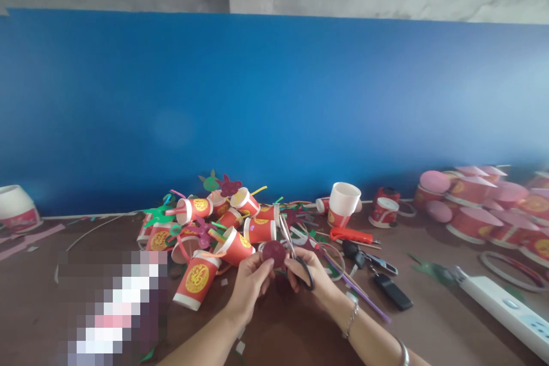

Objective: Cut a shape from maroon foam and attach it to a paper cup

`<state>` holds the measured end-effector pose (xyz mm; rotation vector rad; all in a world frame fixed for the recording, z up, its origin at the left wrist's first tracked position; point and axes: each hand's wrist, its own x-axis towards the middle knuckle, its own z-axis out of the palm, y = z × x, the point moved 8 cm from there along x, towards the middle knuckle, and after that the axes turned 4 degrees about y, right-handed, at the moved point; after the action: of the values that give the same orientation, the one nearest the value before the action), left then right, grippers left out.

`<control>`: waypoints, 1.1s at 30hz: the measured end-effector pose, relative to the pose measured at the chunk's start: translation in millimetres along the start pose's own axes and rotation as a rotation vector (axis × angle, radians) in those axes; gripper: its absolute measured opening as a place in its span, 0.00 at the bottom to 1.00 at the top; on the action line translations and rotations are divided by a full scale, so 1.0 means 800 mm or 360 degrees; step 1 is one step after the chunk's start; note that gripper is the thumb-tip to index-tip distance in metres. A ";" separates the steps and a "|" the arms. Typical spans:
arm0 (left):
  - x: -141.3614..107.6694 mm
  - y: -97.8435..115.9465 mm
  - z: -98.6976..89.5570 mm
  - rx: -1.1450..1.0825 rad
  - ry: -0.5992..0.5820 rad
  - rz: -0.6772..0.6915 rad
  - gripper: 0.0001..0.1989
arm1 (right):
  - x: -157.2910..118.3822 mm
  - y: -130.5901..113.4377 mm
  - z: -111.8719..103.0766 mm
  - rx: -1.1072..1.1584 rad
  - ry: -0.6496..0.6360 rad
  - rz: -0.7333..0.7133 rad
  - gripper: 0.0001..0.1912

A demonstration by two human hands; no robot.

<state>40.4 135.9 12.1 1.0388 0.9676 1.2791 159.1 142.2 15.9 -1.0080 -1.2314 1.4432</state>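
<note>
Near the front middle of the table, my left hand (252, 280) pinches a dark red round paper piece (273, 253) between thumb and fingers. My right hand (311, 274) is closed on a pair of scissors (288, 235), with the black handle loop around the fingers and the blades pointing up and away. Right fingertips also meet the right edge of the paper piece. Just beyond my left hand lies a heap of red and white paper cups (198, 279), several with bright strips and animal-shaped cutouts (230, 185) attached.
To the right are an upright white cup (344, 199), an orange-red utility knife (351, 234), keys (354, 253) and a black fob (392, 291). Farther right stand a white power strip (506, 306) and more red cups with pink discs (472, 223). A blue wall panel (274, 103) borders the back.
</note>
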 end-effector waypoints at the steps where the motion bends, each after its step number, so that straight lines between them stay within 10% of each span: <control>1: 0.000 -0.001 0.001 -0.0002 -0.0016 -0.0013 0.17 | 0.000 0.000 -0.001 0.0017 0.0007 -0.0006 0.19; 15: 0.000 0.000 -0.023 -0.0031 0.0242 0.0151 0.11 | 0.003 -0.012 -0.039 0.0019 0.0505 -0.0197 0.21; 21: -0.010 0.008 0.009 0.0538 -0.0188 0.0293 0.11 | 0.002 -0.021 -0.050 -0.0102 0.0690 -0.0286 0.24; 29: -0.024 0.013 0.029 0.1483 -0.0223 0.0614 0.09 | 0.009 -0.036 -0.078 -0.0869 0.0813 -0.0071 0.20; 33: -0.024 0.015 0.023 0.1620 -0.0078 0.0731 0.12 | 0.001 -0.066 -0.085 -0.1445 0.0971 -0.0377 0.13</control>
<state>54.0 116.0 28.1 2.1589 1.4362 1.0800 232.6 158.6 57.6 -1.6633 -1.4662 0.2750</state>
